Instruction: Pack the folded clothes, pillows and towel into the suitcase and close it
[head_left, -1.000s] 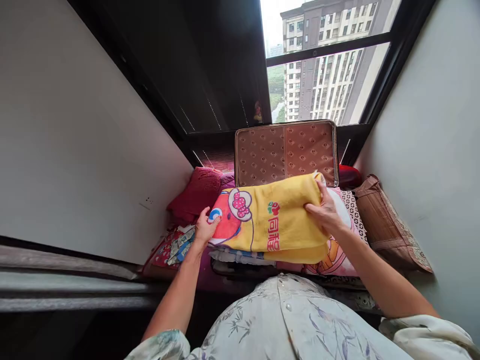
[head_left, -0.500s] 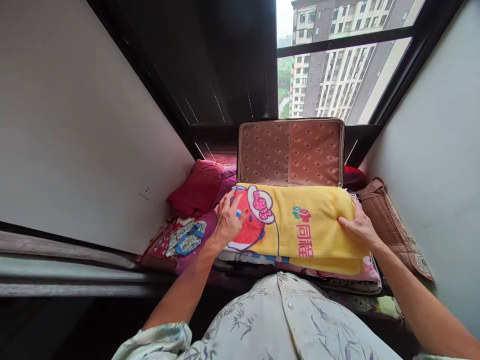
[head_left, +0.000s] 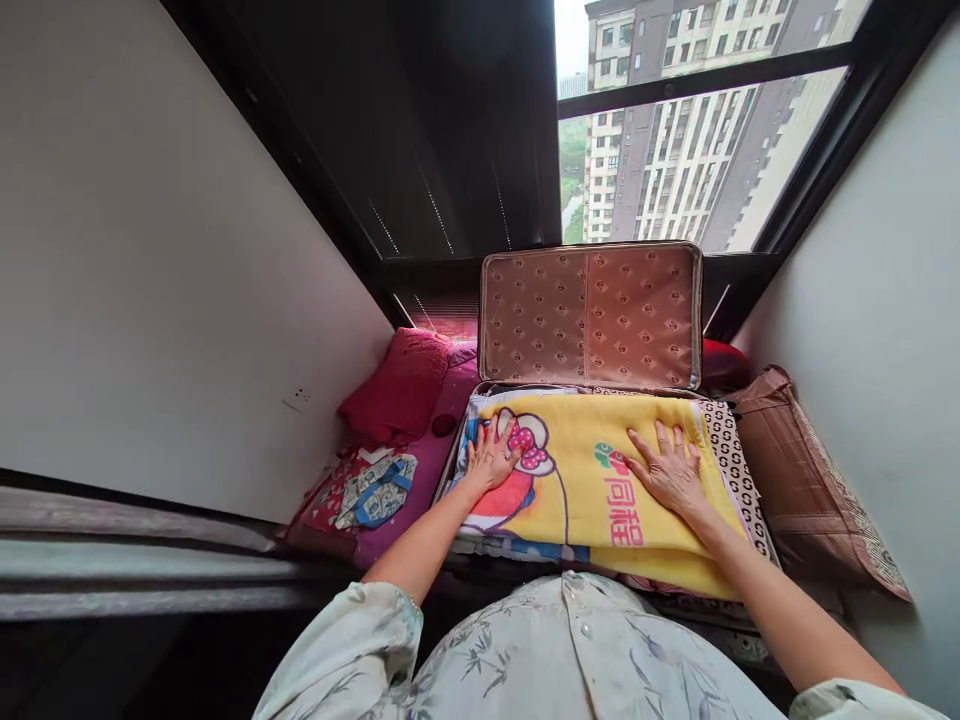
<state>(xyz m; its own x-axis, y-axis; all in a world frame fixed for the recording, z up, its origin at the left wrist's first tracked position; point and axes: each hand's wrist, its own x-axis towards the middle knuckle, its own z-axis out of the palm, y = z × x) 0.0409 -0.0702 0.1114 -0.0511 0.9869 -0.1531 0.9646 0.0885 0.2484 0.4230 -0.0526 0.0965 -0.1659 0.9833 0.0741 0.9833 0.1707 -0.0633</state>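
A folded yellow blanket (head_left: 577, 440) with a cartoon figure and pink characters lies on top of the filled suitcase. The patterned brown lid (head_left: 532, 320) of the suitcase stands raised against the window side. My left hand (head_left: 491, 455) rests flat on the blanket's cartoon print, fingers spread. On the right part of the blanket my right hand (head_left: 667, 470) presses palm down, its fingers also apart. A brown-patterned cloth (head_left: 731, 450) shows past the blanket's right edge, inside the case.
Left of the case are a dark pink cushion (head_left: 405, 385) and a patterned bag with blue straps (head_left: 377, 490). A brown folded mat or bag (head_left: 810, 480) leans by the right wall. Behind stands the window (head_left: 675, 150).
My right hand has left the blanket's right edge and moved inward onto its top. My left hand has slid right, and the blanket sits flatter in the suitcase.
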